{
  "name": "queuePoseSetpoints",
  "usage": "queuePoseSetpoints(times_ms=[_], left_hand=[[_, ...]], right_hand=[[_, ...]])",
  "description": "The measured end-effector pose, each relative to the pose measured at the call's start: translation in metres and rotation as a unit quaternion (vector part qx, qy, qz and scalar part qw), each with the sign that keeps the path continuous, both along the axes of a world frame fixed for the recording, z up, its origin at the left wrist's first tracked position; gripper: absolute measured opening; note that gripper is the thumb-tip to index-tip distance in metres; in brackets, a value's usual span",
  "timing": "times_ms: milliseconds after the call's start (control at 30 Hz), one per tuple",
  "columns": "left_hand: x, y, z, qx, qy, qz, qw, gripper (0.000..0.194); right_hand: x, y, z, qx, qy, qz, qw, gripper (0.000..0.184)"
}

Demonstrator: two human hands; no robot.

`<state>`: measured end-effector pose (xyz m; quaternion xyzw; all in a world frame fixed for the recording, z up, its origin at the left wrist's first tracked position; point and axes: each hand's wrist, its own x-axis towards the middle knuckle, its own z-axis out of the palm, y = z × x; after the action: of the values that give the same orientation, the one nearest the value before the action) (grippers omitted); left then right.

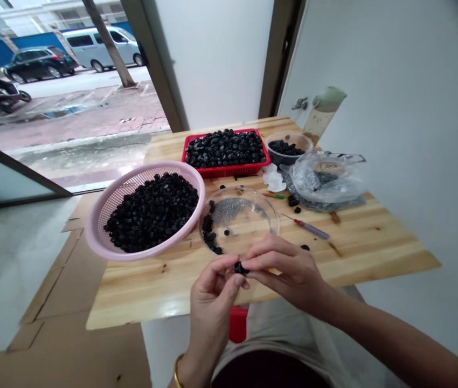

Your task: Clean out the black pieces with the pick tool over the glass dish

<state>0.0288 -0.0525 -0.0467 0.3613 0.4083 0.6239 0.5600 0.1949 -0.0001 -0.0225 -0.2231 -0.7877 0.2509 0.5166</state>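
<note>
Between the fingertips of both hands is a small black round part [240, 267], held just above the table's near side. My left hand [216, 288] pinches it from the left between thumb and fingers. From the right, the fingers of my right hand [279, 267] close on the same part, covering some of it. Just beyond the hands lies a clear round tray [253, 229] with a heap of small metal pieces [229, 210] and a row of black parts [208, 229] along its left side. A pink basket [97, 237] full of black parts stands to the left.
On the wooden table [140, 291] are a red basket [224, 171] of black parts, a clear bowl [289, 158], a plastic bag [318, 180] and a screwdriver [310, 228]. A bottle [324, 116] stands by the wall. Flattened cardboard [71, 345] covers floor at left.
</note>
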Motion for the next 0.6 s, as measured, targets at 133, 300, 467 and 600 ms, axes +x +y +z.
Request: queuePoseSetpoints(times_ms=[133,300,467,600], left_hand=[[-0.0001,-0.0016,0.0025,0.003,0.008,-0.003,1.000,0.020],[-0.0018,-0.0024,0.0068,-0.024,0.014,-0.018,0.999,0.016],[-0.0022,-0.0021,0.0098,-0.035,0.024,-0.017,0.999,0.015],[-0.0017,-0.0045,0.0077,-0.042,0.011,-0.024,0.999,0.017]], right_hand=[[0.0012,-0.0006,0.0005,0.001,-0.002,0.002,1.000,0.009],[0.0013,0.0007,-0.0009,-0.019,0.014,0.015,1.000,0.008],[0.0020,0.0021,-0.0016,-0.022,-0.008,0.015,1.000,0.008],[0.0029,-0.0006,-0.0001,-0.023,-0.005,0.007,1.000,0.009]])
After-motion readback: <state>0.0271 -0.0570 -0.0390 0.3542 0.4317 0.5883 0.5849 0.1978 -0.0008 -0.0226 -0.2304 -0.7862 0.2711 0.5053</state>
